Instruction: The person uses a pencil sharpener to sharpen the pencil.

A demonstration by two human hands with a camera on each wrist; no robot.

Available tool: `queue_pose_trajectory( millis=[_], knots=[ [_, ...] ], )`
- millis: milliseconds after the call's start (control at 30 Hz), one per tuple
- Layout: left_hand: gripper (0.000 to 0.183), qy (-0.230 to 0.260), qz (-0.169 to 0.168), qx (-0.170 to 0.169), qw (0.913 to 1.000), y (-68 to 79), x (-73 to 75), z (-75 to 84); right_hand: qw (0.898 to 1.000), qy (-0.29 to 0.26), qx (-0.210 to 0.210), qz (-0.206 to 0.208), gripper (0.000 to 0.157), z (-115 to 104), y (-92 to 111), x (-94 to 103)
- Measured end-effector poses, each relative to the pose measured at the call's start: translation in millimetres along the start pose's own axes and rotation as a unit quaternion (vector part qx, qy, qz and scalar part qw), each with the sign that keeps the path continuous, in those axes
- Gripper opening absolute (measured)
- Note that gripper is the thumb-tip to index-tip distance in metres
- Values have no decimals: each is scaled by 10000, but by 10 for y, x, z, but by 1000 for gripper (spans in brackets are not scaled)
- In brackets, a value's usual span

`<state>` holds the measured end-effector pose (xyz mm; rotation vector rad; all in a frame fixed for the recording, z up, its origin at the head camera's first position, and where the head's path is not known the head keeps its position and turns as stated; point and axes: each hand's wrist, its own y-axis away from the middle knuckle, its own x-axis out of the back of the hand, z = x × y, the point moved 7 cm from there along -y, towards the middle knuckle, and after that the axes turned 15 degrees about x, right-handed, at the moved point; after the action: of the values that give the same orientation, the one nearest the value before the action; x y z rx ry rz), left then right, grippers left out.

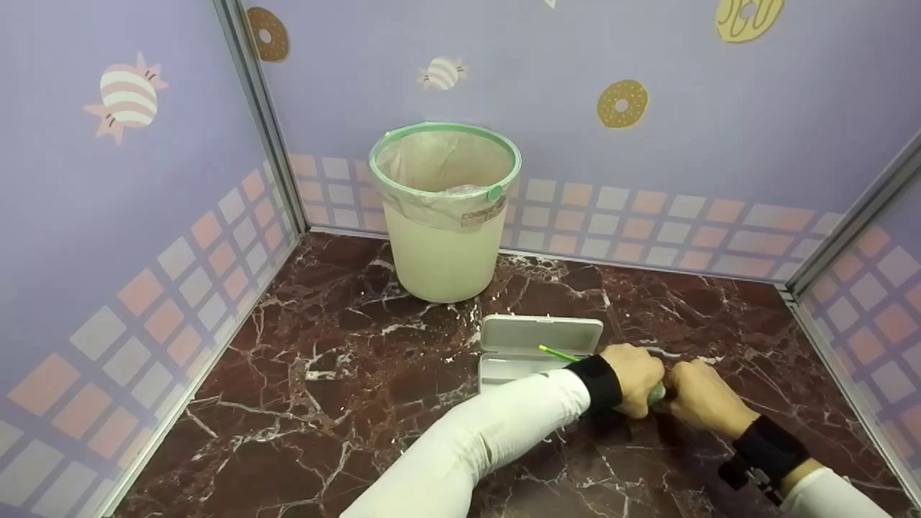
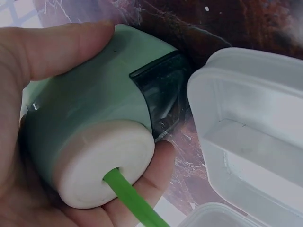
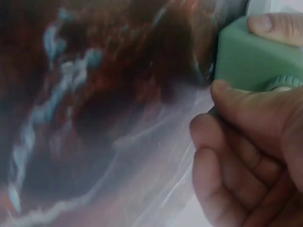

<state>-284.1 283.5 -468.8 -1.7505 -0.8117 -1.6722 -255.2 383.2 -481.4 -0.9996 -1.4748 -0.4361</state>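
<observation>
My left hand (image 1: 634, 375) grips a green pencil sharpener (image 2: 94, 85), thumb along one side and fingers wrapped underneath. A green pencil (image 2: 135, 201) sticks out of the hole in its pale round front. In the head view the pencil's yellow end points left, over an open pencil case (image 1: 542, 334). A dark translucent part (image 2: 163, 90) shows on the sharpener's side. My right hand (image 3: 255, 127) is at the sharpener's other end, beside a ribbed dial, its thumb and curled forefinger pinching a small dark crank handle, mostly hidden by the fingers.
A pale bin (image 1: 445, 252) with a green rim and a plastic liner stands against the back wall. Small white crumbs lie on the dark red marbled tabletop (image 1: 288, 345). Patterned purple panels (image 1: 547, 129) enclose the back and both sides.
</observation>
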Motion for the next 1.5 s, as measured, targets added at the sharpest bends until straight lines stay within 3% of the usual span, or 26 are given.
queue_pose_trajectory(
  millis=[233,600,800,1067,1233,1500],
  knots=[
    [25,25,-237,158,9996,-108,-72,27,9988,-414,-226,92,49,-30,100,1],
    [25,-68,-34,266,9996,-81,27,49,9988,55,458,179,47,-239,205,57],
    [27,-35,-24,219,9998,-38,55,48,9954,143,920,206,50,-474,183,245],
    [30,-11,45,197,9998,25,107,21,9961,559,683,-15,49,-539,93,523],
    [25,22,-1,150,9999,15,67,20,9955,724,571,-206,49,-519,67,562],
    [22,-62,-30,65,10000,38,62,-20,9911,1164,622,-165,46,-549,39,581]
  ],
)
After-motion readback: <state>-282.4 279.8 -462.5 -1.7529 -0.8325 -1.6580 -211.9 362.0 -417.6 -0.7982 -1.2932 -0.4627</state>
